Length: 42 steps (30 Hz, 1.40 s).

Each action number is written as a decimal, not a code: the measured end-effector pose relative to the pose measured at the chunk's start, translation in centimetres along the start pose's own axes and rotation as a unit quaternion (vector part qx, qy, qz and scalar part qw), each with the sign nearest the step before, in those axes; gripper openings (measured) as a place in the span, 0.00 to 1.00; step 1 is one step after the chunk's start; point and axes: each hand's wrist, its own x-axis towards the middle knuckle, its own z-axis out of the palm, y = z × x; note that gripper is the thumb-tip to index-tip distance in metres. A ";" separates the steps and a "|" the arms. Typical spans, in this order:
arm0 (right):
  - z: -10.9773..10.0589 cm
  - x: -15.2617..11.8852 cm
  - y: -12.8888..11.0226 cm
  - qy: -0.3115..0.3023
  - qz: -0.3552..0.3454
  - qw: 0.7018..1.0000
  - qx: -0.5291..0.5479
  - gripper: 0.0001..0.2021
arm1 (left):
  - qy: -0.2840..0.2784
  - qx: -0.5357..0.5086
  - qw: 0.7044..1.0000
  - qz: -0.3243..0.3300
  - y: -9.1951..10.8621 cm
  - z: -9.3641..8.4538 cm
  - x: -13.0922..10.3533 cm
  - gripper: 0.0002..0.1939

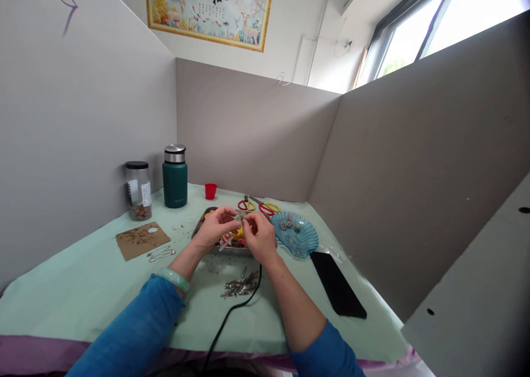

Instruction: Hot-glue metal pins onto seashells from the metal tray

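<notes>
My left hand (pixel 215 228) and my right hand (pixel 260 237) meet over a metal tray (pixel 237 250) holding small colourful pieces, some yellow, red and orange. Between the fingertips of both hands is a small greenish piece (pixel 237 217), too small to name. Both hands are closed in a pinch. Close to the table's front, below the hands, lies a pile of small silvery metal parts (pixel 240 286). A black cable (pixel 232 309) runs from beneath my right hand to the table's front edge. My hands hide part of the tray.
Right of the tray sits a blue shell-shaped dish (pixel 304 239) with small trinkets, beside a black phone-like slab (pixel 337 284). Behind are scissors (pixel 267 207) and a red cup (pixel 211 191). At left stand a green flask (pixel 175 181), a jar (pixel 139 192), brown card (pixel 138 242) and wire pins (pixel 161 252).
</notes>
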 end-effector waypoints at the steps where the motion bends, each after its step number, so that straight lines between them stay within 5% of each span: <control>1: 0.0 0.0 0.0 0.000 0.000 1.000 0.000 0.06 | -0.001 0.002 1.000 0.003 0.0 0.0 0.0 0.18; 42: 0.0 0.2 0.4 -0.030 -0.021 0.999 0.030 0.06 | -0.023 0.032 0.995 0.092 -0.8 -0.7 0.6 0.17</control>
